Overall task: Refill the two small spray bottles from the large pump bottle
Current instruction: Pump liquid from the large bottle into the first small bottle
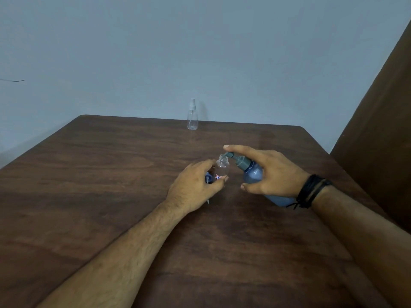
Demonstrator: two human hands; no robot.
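My left hand (195,183) grips a small clear spray bottle (222,168) with its top off and its mouth open. A blue spray cap with its dip tube (208,181) shows behind the same hand's fingers. My right hand (271,172) holds the large blue pump bottle (254,174), tilted left, with the forefinger on the grey pump head (235,157). The pump's nozzle sits right at the open mouth of the small bottle. A second clear spray bottle (192,115), capped, stands upright near the table's far edge.
The dark wooden table (111,174) fills the view. A pale wall rises behind it. A brown panel (382,121) stands at the right side. My right wrist wears dark bands (311,193).
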